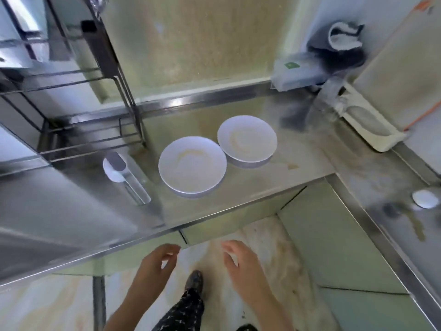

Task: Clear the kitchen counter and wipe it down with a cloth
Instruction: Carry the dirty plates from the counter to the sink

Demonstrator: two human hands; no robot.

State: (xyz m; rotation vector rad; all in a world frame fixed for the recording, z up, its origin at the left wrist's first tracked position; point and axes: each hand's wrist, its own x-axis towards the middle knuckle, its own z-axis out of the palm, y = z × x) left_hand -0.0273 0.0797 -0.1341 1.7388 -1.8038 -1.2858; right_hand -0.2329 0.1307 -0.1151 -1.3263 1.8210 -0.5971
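Left hand [157,263] and right hand [241,261] hover empty, fingers loose; best lift the smeared white round plates [192,167] mid-frame by their rims (kept level) off the steel counter [262,185].

The wire rack [71,91] runs out past the left and top edges, and blur smears its upper shelves so you cannot tell what sits there; the pale board [401,75] leaning at the right is cut by the right edge. The green label [291,65] on the clear box [298,77] is too blurred for you to read, and you cannot tell what the small white round thing [426,199] near the right edge is. Your left forearm [128,304] and right forearm [267,304] leave by the bottom edge
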